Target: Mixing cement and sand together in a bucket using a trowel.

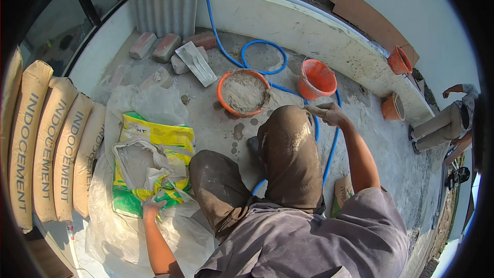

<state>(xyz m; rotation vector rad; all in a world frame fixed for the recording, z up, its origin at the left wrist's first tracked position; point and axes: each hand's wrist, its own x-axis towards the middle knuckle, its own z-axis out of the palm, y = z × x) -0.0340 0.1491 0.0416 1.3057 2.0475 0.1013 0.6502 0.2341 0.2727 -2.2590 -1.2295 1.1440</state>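
My left hand point(153, 205) grips the torn lower edge of a yellow and green cement or mortar bag point(175, 139), which lies open with grey powder point(139, 160) inside. Beyond my right knee, my right hand point(331, 115) is closed round the handle of a pointing trowel point(285, 98). The trowel's blade reaches left to the rim of an orange bucket point(220, 98) of grey powdery mix point(245, 92). Another orange bucket point(317, 79), with no mix visible inside, stands just beyond the right hand.
Stacked cement sacks point(42, 146) line the left side. Bricks point(166, 48) and a grey plastering float point(196, 63) lie by the wall. A blue hose point(285, 60) loops over the floor. More orange buckets point(393, 108) and a standing person point(444, 121) are at the right.
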